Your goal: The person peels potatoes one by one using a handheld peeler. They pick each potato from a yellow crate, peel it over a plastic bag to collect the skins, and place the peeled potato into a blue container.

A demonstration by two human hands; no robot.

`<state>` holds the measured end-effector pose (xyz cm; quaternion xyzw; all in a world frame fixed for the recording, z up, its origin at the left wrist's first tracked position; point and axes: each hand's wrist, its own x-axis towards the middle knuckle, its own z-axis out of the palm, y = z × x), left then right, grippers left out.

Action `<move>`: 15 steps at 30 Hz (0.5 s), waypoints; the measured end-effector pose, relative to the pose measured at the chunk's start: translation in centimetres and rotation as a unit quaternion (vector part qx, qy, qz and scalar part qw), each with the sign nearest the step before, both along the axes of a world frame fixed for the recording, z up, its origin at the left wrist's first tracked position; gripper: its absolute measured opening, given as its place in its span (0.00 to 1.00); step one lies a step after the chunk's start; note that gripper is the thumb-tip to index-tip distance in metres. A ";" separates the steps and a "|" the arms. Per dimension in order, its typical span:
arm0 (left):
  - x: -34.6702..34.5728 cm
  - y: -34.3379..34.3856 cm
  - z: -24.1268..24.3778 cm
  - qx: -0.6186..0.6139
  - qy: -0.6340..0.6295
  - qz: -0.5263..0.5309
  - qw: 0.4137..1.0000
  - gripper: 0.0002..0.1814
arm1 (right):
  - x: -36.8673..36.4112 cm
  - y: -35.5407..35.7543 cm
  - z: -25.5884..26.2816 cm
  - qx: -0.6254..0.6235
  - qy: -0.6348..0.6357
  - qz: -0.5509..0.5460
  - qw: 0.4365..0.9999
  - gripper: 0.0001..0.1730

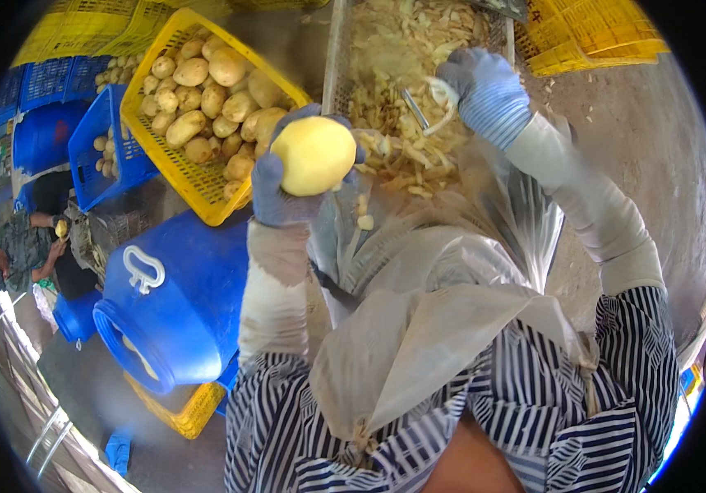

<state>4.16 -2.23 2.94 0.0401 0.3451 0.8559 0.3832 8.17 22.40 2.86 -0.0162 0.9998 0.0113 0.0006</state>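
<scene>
A peeled, pale yellow potato (314,156) rests in my gloved left hand (279,185), whose fingers wrap around it from behind. My right hand (482,86), in a blue-grey glove, grips the white handle of a peeler (439,101). The peeler's metal blade is apart from the potato, over a heap of potato peelings (414,148). These peelings fill a crate (334,58) in front of me. Left of the potato, a yellow plastic crate (208,212) holds many unpeeled potatoes (211,101).
A blue plastic barrel (186,308) lies at my left, above a yellow crate (186,410). Behind it, a blue crate (88,157) holds potatoes. Stacked yellow crates (587,31) stand at upper right. Another person (20,246) sits at far left holding a potato. A clear plastic apron (427,333) covers my lap.
</scene>
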 end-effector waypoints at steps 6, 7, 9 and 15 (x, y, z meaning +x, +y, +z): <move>1.0 0.8 -1.3 0.025 -0.064 0.049 0.996 0.41 | -0.3 -5.3 4.1 0.077 0.081 0.027 0.993 0.11; 1.0 0.6 -1.2 0.050 -0.077 0.056 0.994 0.41 | -0.3 -5.0 3.3 0.026 0.039 0.021 0.999 0.10; 0.8 0.0 -0.6 0.053 -0.066 0.039 0.996 0.40 | 0.1 -3.2 0.9 -0.079 -0.042 0.020 0.996 0.10; 1.6 -2.1 -0.8 0.007 -0.232 0.207 0.950 0.33 | -1.2 -6.8 2.7 -0.173 0.228 0.129 0.949 0.06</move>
